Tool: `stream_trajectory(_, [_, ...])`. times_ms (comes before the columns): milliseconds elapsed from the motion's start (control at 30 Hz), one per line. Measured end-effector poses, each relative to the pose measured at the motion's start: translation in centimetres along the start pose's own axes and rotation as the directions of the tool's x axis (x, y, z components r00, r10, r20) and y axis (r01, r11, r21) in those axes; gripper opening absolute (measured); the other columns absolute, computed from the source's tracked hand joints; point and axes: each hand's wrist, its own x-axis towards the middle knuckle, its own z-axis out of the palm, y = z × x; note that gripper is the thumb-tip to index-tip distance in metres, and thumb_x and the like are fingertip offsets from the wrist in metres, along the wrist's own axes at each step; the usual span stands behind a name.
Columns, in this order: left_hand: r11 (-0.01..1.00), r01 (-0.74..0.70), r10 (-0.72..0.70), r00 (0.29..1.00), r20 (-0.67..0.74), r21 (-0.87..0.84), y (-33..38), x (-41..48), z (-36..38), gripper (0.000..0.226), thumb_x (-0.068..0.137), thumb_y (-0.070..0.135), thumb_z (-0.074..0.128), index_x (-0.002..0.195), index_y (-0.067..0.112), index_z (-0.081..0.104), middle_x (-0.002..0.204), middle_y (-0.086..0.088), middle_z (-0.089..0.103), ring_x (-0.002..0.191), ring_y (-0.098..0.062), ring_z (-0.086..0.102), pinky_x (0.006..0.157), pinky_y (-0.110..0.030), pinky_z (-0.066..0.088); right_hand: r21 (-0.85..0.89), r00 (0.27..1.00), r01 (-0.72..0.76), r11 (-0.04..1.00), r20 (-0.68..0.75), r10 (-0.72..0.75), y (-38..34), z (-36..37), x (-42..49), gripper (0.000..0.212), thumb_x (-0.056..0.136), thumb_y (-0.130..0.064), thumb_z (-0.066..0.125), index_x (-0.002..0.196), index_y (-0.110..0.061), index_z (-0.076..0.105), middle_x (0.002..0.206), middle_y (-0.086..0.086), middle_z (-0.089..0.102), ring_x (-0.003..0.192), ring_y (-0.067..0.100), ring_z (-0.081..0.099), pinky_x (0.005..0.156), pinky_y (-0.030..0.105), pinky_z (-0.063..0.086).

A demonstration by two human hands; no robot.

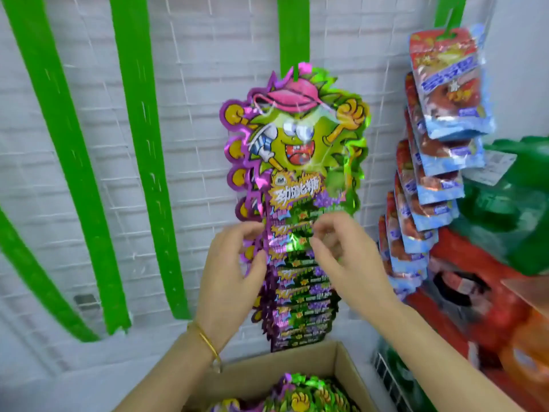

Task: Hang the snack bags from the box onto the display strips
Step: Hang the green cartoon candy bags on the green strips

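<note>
Several purple-and-green snack bags (pixel 297 150) with a cartoon face hang overlapped down a green display strip (pixel 292 31) on the white grid wall. My left hand (pixel 234 269) touches the left edge of the hung stack, its fingers curled at the bags' rim. To the right of the stack, my right hand (pixel 341 251) has its fingers bent at the bags' right edge; whether it pinches one is unclear from the blur. At the bottom, an open cardboard box (pixel 335 370) holds more of the same bags (pixel 303 396).
Three bare green strips (pixel 142 144) hang on the wall to the left. A fourth strip at the right carries several red-and-blue snack bags (pixel 439 138). Green, red and orange packages (pixel 505 233) are stacked at the far right.
</note>
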Motion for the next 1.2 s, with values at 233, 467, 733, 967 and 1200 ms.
stream_trajectory(233, [0.792,0.605,-0.601,0.75,0.277,0.079,-10.5,-20.0,1.9,0.045,0.082,-0.006,0.054,0.094,0.037,0.051,0.101,0.013,0.059,0.096,-0.006,0.058,0.076,-0.002,0.042,-0.28,0.59,-0.437,0.855,0.628,0.507,12.1,10.7,-17.6,0.018,0.088,-0.02,0.06,0.105,-0.016,0.058,0.1,0.001,0.064,0.097,0.018,0.062,0.086,0.034,0.049])
stream_trajectory(467, [0.654,0.752,-0.749,0.627,0.216,0.084,-14.0,-24.0,2.1,0.021,0.087,0.001,0.055,0.103,0.015,0.057,0.095,0.004,0.059,0.085,-0.002,0.057,0.073,-0.007,0.045,-0.575,0.372,-0.476,0.666,0.554,0.744,14.9,15.5,-24.7,0.081,0.079,-0.052,0.064,0.141,-0.014,0.027,0.14,0.01,0.042,0.127,0.03,0.042,0.1,0.044,0.041])
stream_trajectory(733, [0.62,0.777,-0.779,0.592,0.205,0.11,-14.8,-24.3,2.5,0.022,0.086,0.002,0.055,0.099,0.019,0.056,0.098,0.001,0.06,0.091,-0.013,0.057,0.084,-0.022,0.043,-0.762,0.458,-0.121,0.636,0.526,0.717,13.1,16.6,-27.0,0.122,0.06,-0.073,0.066,0.147,-0.029,-0.007,0.15,0.012,0.022,0.134,0.029,0.031,0.103,0.048,0.033])
stream_trajectory(967, [0.647,0.748,-0.755,0.604,0.254,0.146,-14.8,-24.6,2.9,0.02,0.087,0.0,0.053,0.098,0.016,0.056,0.095,0.003,0.058,0.083,0.002,0.052,0.071,-0.001,0.04,-0.641,0.595,-0.412,0.648,0.349,0.724,13.5,15.8,-25.2,0.106,0.068,-0.05,0.075,0.147,-0.023,0.009,0.131,0.008,0.048,0.12,0.024,0.05,0.095,0.042,0.042])
stream_trajectory(1200, [0.624,0.77,-0.769,0.575,0.278,0.133,-14.5,-24.2,3.1,0.042,0.082,0.015,0.066,0.122,0.015,0.05,0.115,0.006,0.051,0.107,-0.009,0.052,0.093,-0.024,0.04,-0.149,0.355,-0.862,0.485,0.505,0.787,14.8,13.7,-22.1,0.07,0.073,-0.019,0.078,0.133,-0.001,0.047,0.135,0.013,0.052,0.127,0.028,0.047,0.106,0.035,0.037])
